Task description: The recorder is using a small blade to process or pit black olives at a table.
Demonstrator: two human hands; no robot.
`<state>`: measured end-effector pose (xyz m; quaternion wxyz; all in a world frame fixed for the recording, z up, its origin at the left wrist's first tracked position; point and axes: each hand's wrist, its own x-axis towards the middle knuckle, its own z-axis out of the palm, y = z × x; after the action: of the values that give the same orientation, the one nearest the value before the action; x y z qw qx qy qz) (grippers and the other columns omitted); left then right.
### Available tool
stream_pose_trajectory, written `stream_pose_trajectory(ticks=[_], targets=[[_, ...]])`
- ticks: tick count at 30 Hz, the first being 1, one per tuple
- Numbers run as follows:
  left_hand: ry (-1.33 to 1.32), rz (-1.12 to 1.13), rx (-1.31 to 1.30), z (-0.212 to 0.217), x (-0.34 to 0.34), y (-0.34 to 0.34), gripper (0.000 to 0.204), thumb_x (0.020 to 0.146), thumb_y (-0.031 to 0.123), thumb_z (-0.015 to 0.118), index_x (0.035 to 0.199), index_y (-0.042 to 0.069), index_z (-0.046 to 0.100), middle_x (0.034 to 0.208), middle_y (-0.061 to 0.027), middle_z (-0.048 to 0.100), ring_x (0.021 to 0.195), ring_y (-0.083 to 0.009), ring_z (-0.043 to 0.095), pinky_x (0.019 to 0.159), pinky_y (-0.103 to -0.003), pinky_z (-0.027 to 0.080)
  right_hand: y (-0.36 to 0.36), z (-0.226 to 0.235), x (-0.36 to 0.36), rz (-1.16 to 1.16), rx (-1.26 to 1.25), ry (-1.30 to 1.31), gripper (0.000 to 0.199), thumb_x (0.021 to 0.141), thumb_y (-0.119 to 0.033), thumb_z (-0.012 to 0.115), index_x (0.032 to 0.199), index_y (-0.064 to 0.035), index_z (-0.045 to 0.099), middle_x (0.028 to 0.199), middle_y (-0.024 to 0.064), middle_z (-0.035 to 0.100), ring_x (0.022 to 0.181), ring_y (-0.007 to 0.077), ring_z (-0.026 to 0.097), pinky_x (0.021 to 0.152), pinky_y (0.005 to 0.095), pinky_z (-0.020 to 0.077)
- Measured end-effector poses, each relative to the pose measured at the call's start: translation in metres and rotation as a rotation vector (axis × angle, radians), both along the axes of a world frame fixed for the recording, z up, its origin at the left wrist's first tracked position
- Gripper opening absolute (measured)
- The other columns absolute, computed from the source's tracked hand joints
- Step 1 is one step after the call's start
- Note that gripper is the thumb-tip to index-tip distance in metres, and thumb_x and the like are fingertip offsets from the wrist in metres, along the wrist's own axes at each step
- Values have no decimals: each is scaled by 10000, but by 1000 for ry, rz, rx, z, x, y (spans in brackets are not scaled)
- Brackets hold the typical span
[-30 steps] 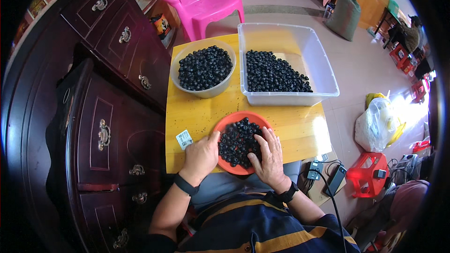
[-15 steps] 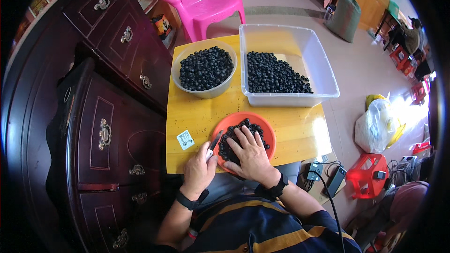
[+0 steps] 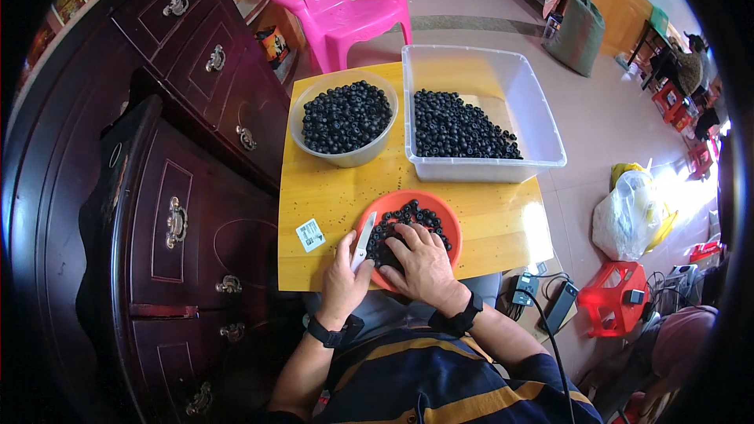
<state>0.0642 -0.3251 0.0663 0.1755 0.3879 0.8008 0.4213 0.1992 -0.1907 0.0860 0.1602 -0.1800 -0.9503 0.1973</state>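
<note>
Head camera looks down at two bare hands at work over an orange bowl of small black beads. The bowl sits at the near edge of the yellow table, close to the person's lap. The left hand is closed around the handle of a white knife, and the blade points up and away over the bowl's left side. Half a second ago the blade looked dark; now it looks pale and bright, and the left hand has moved a little closer to the bowl. A second ago that hand was at the bowl's left rim, and no knife could be seen. The right hand is still palm down on the beads, but its fingers are more bent now. I cannot tell if it grips any beads. Farther back, a round tub and a big clear box hold more black beads, just as before. A white sticker lies left of the bowl.
</note>
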Motion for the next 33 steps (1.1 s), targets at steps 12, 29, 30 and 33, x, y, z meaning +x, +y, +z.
stream_pose_trajectory(ticks=[12, 29, 30, 33], targets=[[-21, 16, 61, -8, 6, 5, 583, 861, 174, 652, 1378, 27, 427, 1150, -275, 638, 1011, -443, 638, 846, -471, 517, 6, -2, 6, 8, -4, 0, 432, 843, -398, 678, 1120, -73, 615, 1104, 146, 561, 1066, 328, 546, 892, 456, 447], [-35, 3, 46, 0, 10, 7, 577, 863, 183, 647, 1377, 33, 431, 1132, -294, 635, 1028, -461, 622, 853, -486, 508, 9, 2, 6, -12, -44, -35, 405, 827, -390, 694, 1030, -48, 616, 1054, 176, 560, 1021, 333, 581, 792, 444, 533], [-32, 2, 43, 1, 10, 6, 577, 864, 186, 648, 1376, 31, 432, 1136, -294, 634, 1027, -459, 623, 852, -484, 510, 10, 1, 5, -13, -70, -40, 404, 821, -385, 706, 1032, -52, 618, 1069, 172, 560, 1005, 344, 584, 795, 442, 533], [-64, -1, 59, -4, 8, 5, 579, 865, 189, 651, 1375, 26, 432, 1146, -292, 633, 1027, -456, 627, 853, -478, 512, 11, 4, 4, -30, -99, 8, 377, 821, -360, 718, 1017, -53, 621, 1072, 162, 568, 972, 357, 594, 796, 438, 533]])
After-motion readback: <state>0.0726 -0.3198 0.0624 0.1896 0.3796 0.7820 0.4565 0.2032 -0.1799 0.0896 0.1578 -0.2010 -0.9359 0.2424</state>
